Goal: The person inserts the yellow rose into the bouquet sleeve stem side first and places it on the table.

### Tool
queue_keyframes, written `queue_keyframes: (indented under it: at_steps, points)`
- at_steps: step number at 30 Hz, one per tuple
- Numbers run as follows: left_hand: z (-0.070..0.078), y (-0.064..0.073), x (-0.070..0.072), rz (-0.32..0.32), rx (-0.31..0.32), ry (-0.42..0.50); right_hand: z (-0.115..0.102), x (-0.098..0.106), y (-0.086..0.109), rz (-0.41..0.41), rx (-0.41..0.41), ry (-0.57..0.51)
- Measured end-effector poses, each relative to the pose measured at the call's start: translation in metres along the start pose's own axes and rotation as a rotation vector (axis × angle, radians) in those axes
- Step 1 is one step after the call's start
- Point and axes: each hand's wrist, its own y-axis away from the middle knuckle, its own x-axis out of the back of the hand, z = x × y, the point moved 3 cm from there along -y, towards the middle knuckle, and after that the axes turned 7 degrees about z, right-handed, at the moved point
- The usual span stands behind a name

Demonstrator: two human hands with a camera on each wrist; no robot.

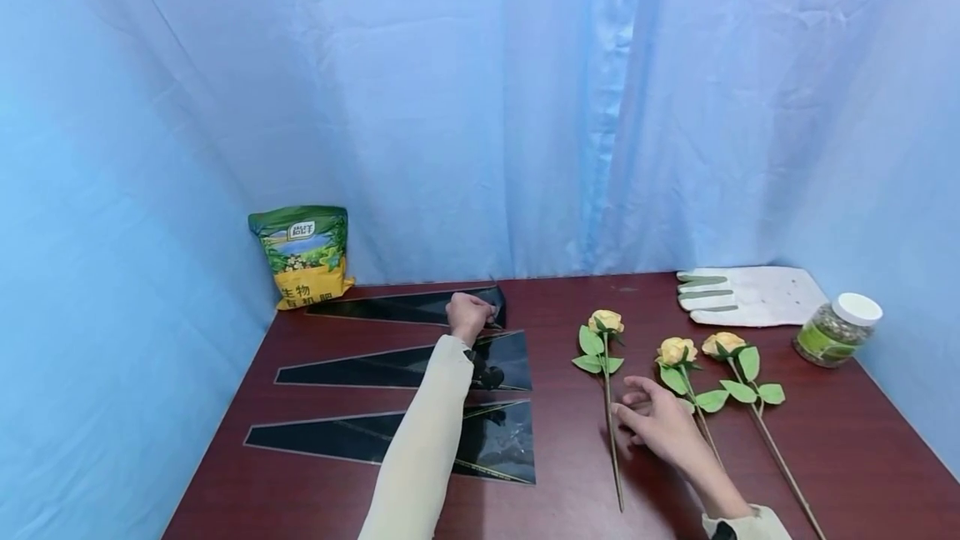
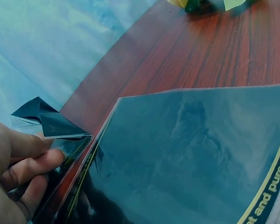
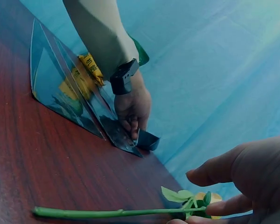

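Observation:
My left hand (image 1: 468,313) pinches the wide right end of the farthest black flower sleeve (image 1: 405,307), a tapered plastic wrapper. The edge it grips is lifted and folded up, as the left wrist view shows on the lifted corner (image 2: 60,125). Two more flat flower sleeves (image 1: 352,367) lie in a row nearer to me. My right hand (image 1: 660,427) hovers with loosely bent, spread fingers right beside the stem of the leftmost yellow rose (image 1: 606,322). That rose lies on the table; in the right wrist view, its green stem (image 3: 116,213) runs toward the fingertips.
Two more yellow roses (image 1: 677,351) lie right of my right hand, one partly beneath it. White gloves (image 1: 765,294) and a lidded jar (image 1: 836,332) sit at the back right. A fertilizer bag (image 1: 303,252) stands back left. Blue curtains (image 1: 420,123) surround the table.

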Motion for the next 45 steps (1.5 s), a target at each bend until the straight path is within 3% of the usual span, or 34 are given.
queue_keyframes:
  at_steps: [9, 29, 45]
  points:
    - [0.001, 0.001, 0.002, -0.009, 0.001, -0.005, 0.007, -0.008, -0.002, 0.004, -0.021, 0.032]
    - [-0.002, -0.005, -0.002, 0.007, -0.004, -0.018, 0.006, -0.027, -0.019, 0.089, 0.058, 0.19]
    - [-0.003, -0.002, 0.0, -0.004, 0.003, -0.016, 0.009, -0.02, -0.021, 0.066, -0.054, -0.05]
